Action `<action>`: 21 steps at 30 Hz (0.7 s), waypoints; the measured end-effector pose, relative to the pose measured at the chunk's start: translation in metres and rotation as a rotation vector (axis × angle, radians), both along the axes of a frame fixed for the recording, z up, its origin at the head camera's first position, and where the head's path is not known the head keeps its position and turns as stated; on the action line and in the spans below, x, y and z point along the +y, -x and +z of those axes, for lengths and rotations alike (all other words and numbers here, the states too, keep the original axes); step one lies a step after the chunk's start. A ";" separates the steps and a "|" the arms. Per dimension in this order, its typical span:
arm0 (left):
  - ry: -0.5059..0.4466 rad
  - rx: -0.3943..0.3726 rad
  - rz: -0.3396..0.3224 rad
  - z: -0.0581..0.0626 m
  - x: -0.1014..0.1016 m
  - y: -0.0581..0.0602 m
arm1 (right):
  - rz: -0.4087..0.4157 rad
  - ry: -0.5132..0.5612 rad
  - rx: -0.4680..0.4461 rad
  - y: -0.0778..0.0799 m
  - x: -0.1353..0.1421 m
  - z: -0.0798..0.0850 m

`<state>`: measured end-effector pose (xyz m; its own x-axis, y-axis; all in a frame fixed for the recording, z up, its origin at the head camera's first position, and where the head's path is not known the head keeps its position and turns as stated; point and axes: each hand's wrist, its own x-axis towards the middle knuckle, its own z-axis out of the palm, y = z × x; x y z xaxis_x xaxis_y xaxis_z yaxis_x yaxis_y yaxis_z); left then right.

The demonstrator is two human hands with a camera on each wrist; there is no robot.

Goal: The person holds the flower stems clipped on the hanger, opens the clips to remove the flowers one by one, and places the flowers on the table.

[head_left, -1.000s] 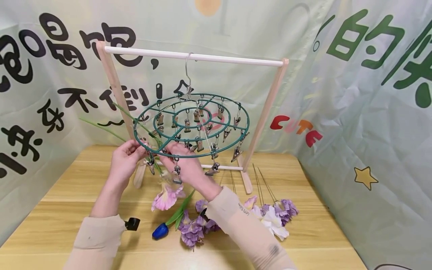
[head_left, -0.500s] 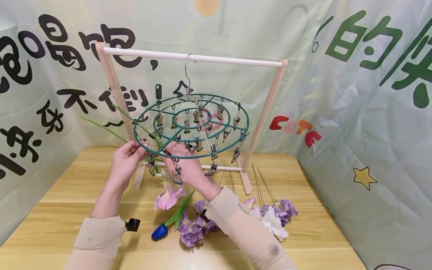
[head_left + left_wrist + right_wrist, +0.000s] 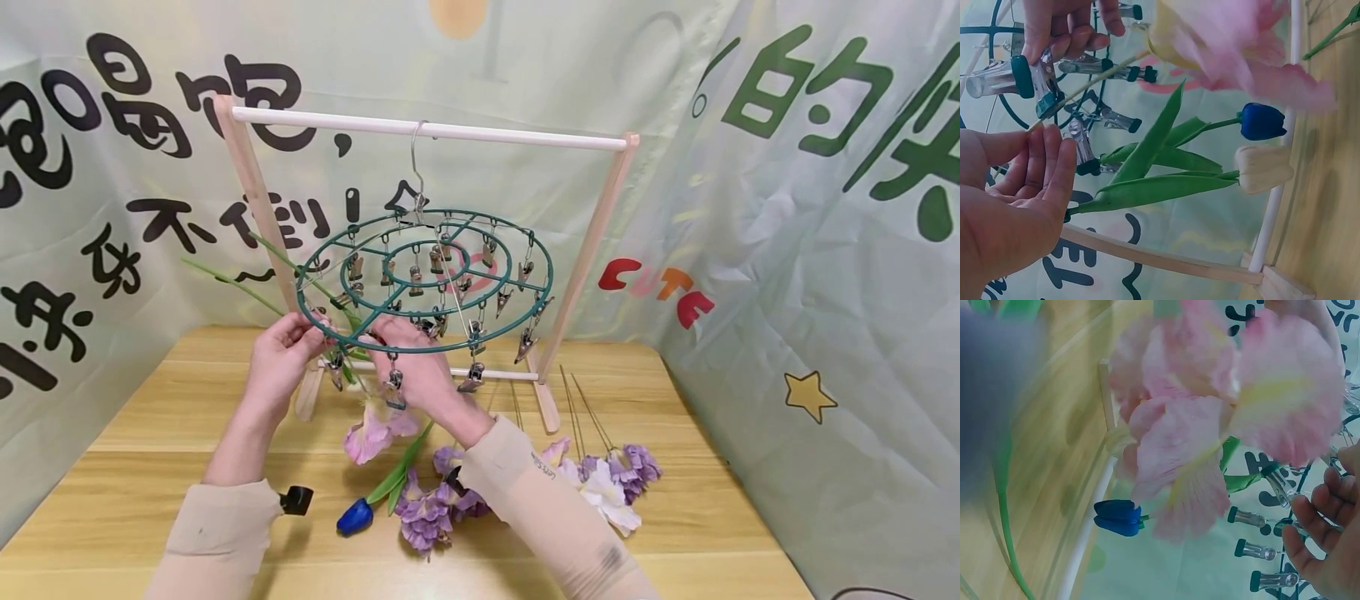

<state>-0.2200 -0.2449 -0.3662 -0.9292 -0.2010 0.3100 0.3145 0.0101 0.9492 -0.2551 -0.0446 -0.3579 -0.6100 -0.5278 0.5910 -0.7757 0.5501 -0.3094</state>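
My left hand [image 3: 281,358] pinches the thin stem [image 3: 1094,81] of a pink iris-like flower [image 3: 367,433], whose bloom hangs downward. Close by, my right hand [image 3: 420,367] holds a metal clip [image 3: 1049,100] with green tips, thumb pressed on it, and the stem passes right at those tips. That clip belongs to a round green clip hanger [image 3: 551,275] with concentric rings. A blue tulip [image 3: 1262,121] and a white tulip [image 3: 1263,169] hang head down beside the pink flower in the left wrist view. The right fingertips are partly hidden behind the hanger in the head view.
A wooden rack with a white bar [image 3: 517,132] carries the hanger. On the wooden table [image 3: 120,517] lie another blue tulip [image 3: 355,517], purple flowers [image 3: 426,512], a white flower [image 3: 609,496] and another purple flower [image 3: 639,467]. A printed curtain surrounds the table.
The pink bloom has swung slightly to the right beneath the hanger. Both hands stay almost where they were.
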 end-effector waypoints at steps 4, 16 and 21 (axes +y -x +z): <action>0.005 -0.013 0.003 -0.001 0.004 0.000 | 0.017 0.053 0.025 0.000 0.001 0.000; 0.020 -0.033 -0.031 -0.007 0.017 0.006 | -0.121 0.020 -0.037 -0.002 0.001 0.002; 0.001 -0.032 -0.061 -0.006 0.018 0.006 | -0.150 0.046 -0.165 -0.001 0.004 0.005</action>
